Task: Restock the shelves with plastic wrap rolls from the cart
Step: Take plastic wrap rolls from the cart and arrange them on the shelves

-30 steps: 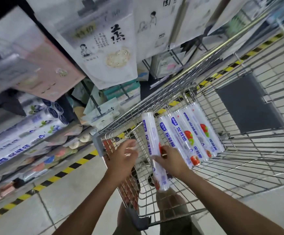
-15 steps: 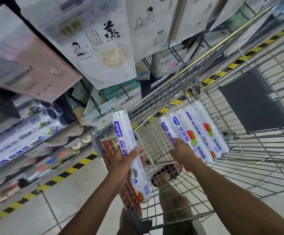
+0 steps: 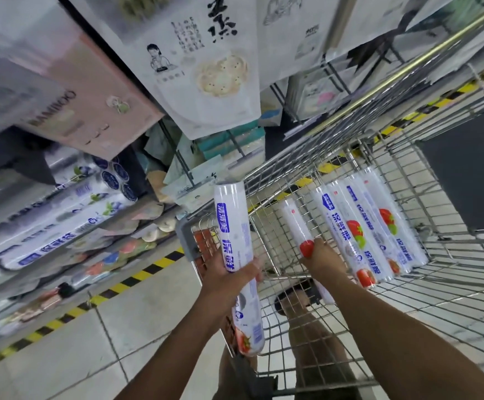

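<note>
Store aisle, shelves (image 3: 145,202) blurred on my left, cart (image 3: 451,298) ahead. My left grip (image 3: 229,281) now clamps one roll (image 3: 232,226), lifted over the cart's corner — ready to shelve — while my right grip (image 3: 323,259) has closed round a second roll (image 3: 294,223) beside the remaining rolls (image 3: 373,223). Its lower end hides behind my wrist.

first roll (image 3: 231,217) raised in left hand (image 3: 229,284), right hand (image 3: 325,259) lifting second roll (image 3: 295,223)

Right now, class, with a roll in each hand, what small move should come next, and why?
Probably lift the second roll clear of the cart: the right hand grips it down inside, while the left hand holds the first roll up over the cart's edge.
</note>
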